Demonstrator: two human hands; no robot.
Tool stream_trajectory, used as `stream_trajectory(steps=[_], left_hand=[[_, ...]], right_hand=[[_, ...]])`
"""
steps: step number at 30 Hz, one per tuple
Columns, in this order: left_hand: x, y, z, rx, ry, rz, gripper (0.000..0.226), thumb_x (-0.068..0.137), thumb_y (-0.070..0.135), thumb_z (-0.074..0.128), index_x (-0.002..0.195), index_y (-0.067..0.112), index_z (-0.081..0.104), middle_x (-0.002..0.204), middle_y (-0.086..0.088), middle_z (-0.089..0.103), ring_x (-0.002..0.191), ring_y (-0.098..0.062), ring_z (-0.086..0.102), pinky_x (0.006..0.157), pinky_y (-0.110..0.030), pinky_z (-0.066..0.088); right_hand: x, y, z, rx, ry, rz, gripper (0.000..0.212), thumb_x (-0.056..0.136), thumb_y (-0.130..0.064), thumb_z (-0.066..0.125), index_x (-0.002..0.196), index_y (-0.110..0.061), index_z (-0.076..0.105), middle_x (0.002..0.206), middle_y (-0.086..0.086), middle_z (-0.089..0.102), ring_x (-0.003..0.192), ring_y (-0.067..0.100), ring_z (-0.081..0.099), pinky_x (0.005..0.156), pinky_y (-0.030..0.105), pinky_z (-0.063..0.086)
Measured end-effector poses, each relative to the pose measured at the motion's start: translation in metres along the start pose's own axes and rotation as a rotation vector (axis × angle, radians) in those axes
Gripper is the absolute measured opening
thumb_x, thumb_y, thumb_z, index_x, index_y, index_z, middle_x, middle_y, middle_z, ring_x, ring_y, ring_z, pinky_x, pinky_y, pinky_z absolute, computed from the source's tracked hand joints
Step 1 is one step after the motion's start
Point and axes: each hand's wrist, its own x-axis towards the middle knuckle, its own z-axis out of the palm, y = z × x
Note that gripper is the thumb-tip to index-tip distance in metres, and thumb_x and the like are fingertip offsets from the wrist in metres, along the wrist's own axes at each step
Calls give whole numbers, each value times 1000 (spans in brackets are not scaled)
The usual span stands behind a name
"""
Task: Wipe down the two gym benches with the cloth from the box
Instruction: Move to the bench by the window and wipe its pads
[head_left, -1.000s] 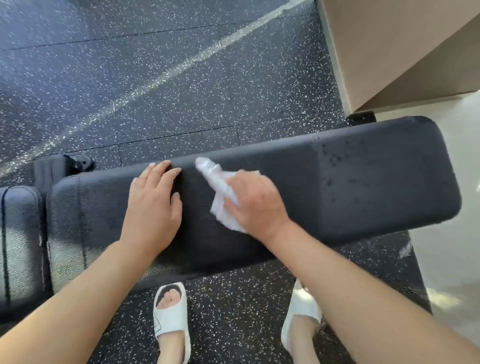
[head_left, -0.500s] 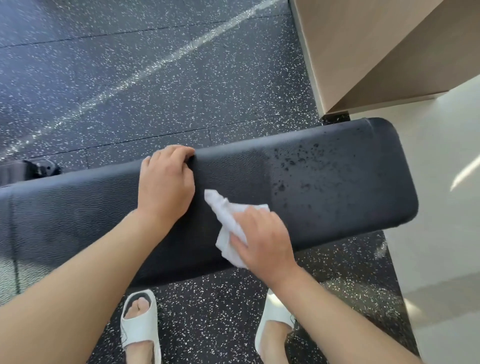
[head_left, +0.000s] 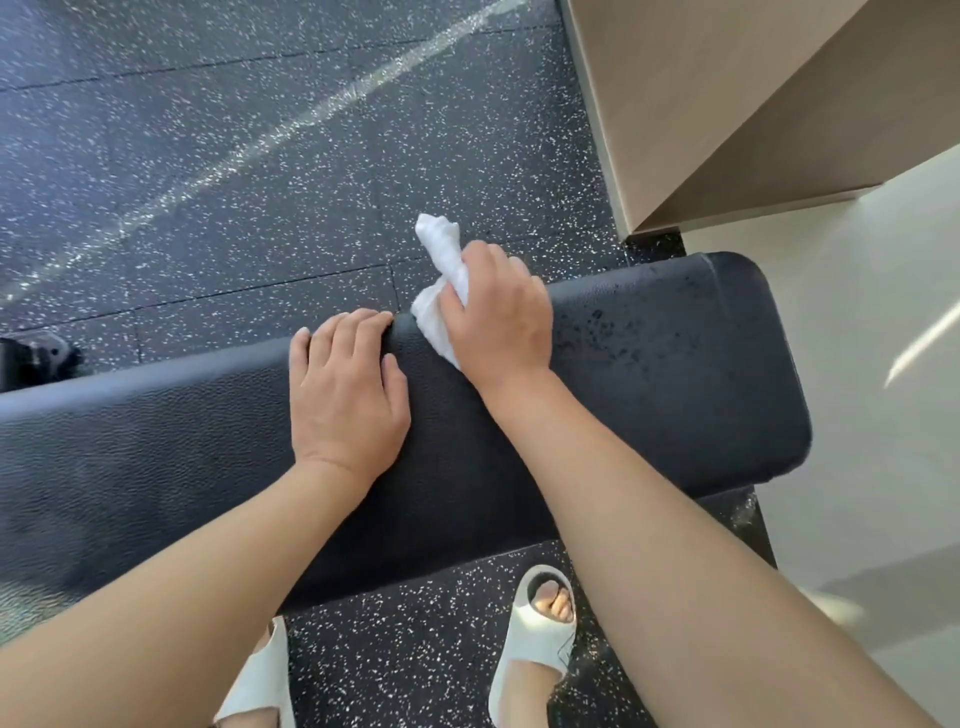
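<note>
Since half a second ago, the right hand (head_left: 496, 317) is carrying the bunched cloth (head_left: 441, 280) from the surface's (head_left: 675, 415) near edge to its far edge, beside the flat, bracing left hand (head_left: 345, 397), with droplets lying rightward along the long axis.

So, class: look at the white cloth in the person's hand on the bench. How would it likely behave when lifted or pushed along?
The white cloth is probably floppy: it bunches and folds in the right hand, with a loose end sticking up. It likely weighs little, since a light grip holds it. Pushed along the bench, it would probably crumple rather than slide stiffly, perhaps dragging on the textured pad.
</note>
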Motion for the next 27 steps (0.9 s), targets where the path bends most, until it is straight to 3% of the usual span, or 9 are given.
stream_trajectory(steps=[4,7,9,11,15,18,21,25,27], left_hand=[[0,2,0,0,-8,-15,43,100,29,40,137,16,56,143,-4,60,138,-30,49,124,-53,26],[0,3,0,1,-5,-18,46,98,29,40,140,16,56,144,-4,59,138,-30,49,125,-53,25],[0,3,1,7,0,-15,47,98,29,41,140,16,55,144,-4,59,138,-31,49,125,-52,24],[0,3,1,10,5,-15,46,98,29,41,140,16,55,143,-4,59,137,-31,49,125,-52,24],[0,3,1,6,-1,-21,46,98,30,40,141,17,55,143,-3,58,138,-30,48,127,-50,22],[0,2,3,7,12,-15,46,98,29,39,139,17,55,143,-3,59,137,-30,49,126,-50,21],[0,1,6,-15,38,-27,40,99,30,36,133,17,54,140,-5,61,135,-30,49,124,-50,23],[0,-1,7,-4,30,-11,43,98,28,38,135,17,54,141,-4,59,136,-30,48,125,-49,21],[0,-1,8,3,27,-9,44,97,28,39,137,18,53,142,-2,58,136,-30,48,127,-48,20]], right_hand=[[-23,-23,6,89,3,-153,18,88,-29,61,92,-11,59,84,6,60,73,28,55,67,40,40],[-16,24,-6,-6,-27,-293,19,92,-28,64,102,-13,63,85,3,58,72,25,53,63,35,34],[1,71,-19,-137,-5,-117,21,95,-31,52,107,-17,63,87,1,55,74,25,51,65,33,27],[12,108,-34,-90,46,71,19,97,-32,52,98,-13,57,88,5,57,80,31,54,68,35,28],[8,78,-32,-104,64,182,16,91,-27,58,97,-12,57,90,9,60,79,33,57,67,38,32],[-9,4,-6,-80,-5,62,27,85,-29,50,104,-16,63,84,6,59,73,30,55,65,42,37],[-26,-38,13,85,-16,-59,26,88,-36,51,95,-13,60,87,6,60,76,27,55,73,40,43],[-27,2,0,90,72,-245,21,86,-25,68,98,-12,59,82,7,58,71,29,54,66,44,48],[-20,47,-18,-12,149,-196,23,82,-21,68,102,-17,57,76,6,56,66,29,52,59,42,47]])
